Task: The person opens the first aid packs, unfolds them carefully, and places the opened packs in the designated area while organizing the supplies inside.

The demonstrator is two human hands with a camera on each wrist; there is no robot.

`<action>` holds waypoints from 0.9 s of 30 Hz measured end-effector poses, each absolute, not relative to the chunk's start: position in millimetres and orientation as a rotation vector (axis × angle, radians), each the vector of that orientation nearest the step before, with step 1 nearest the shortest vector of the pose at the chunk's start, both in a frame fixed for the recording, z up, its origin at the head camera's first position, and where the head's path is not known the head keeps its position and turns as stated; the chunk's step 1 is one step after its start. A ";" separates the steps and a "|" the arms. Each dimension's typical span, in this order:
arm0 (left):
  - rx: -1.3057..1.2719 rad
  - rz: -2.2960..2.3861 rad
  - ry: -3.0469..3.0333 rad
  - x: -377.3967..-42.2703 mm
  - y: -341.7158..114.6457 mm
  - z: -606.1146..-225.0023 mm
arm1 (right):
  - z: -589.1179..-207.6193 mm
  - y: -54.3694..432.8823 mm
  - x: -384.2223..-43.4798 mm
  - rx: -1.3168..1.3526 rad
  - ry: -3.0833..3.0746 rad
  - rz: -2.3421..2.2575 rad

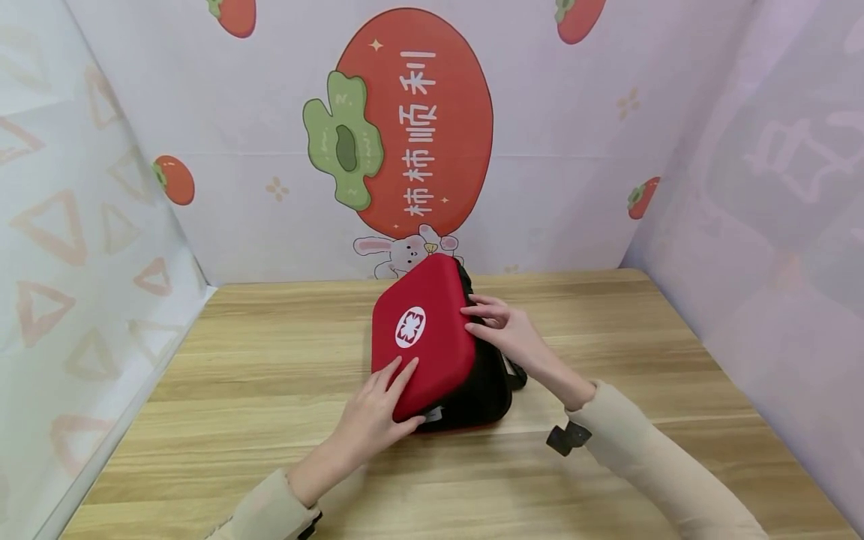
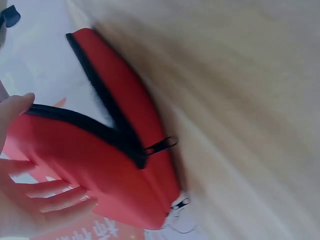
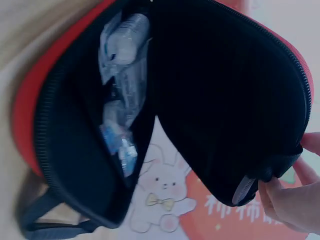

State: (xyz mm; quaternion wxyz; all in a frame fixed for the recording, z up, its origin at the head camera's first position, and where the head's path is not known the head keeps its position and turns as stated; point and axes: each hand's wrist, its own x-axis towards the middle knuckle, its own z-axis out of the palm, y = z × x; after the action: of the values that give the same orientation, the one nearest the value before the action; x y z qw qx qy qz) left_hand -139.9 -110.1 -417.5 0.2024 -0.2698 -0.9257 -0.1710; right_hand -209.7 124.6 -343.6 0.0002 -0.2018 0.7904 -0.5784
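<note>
A: Nearest entry?
B: Left hand [image 1: 373, 415], at the near corner of a lid [image 1: 435, 371]. Fingers lie across its outer face, thumb at the rim; lid grasped between.
A: Next?
B: Red case [image 1: 482, 397], one, ajar, on the tabletop [image 1: 270, 360], about midway between left and right edges. Lid raised; mouth toward the tabletop's right edge. Long axis uncertain, the lid being tilted and foreshortened.
A: Lie relative to the hands?
B: Ahead and right of the left; left of the right hand [image 1: 509, 330], which pinches the raised rim. Both touch; the right is nearer the mouth, judged the relation that matters.
A: Farthest?
B: Printed backdrop [image 1: 553, 150], behind the far edge.
A: Differences by view?
B: Head: white emblem [image 1: 410, 327] on the lid. Left wrist: zipper pull [image 2: 161, 145]. Right wrist alone: clear packets [image 3: 132, 90] and a small bottle [image 3: 127, 42] inside; labels illegible.
</note>
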 end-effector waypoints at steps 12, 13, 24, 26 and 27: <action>-0.750 -0.488 -2.334 -142.8 -88.2 -380.4 | -328.5 105.9 -217.1 -0.870 2.427 -1.775; -0.745 -0.491 -2.316 -143.5 -85.9 -377.4 | -327.9 105.2 -217.8 -0.878 2.427 -1.775; -0.706 -0.508 -2.274 -144.7 -80.4 -356.8 | -329.4 108.2 -219.5 -1.018 2.318 -1.815; -0.687 -0.531 -2.288 -143.5 -83.6 -354.3 | -331.7 111.5 -220.7 -1.028 2.301 -1.840; -0.675 -0.543 -2.294 -142.9 -85.4 -353.1 | -333.0 113.3 -221.4 -1.028 2.295 -1.851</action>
State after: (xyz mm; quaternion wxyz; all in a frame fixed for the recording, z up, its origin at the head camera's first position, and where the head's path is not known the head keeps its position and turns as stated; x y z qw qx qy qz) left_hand -142.9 -85.4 -353.1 0.3382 -0.2592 -0.8804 -0.2083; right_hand -221.4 113.3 -333.0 0.0093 -0.3292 0.7350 -0.5928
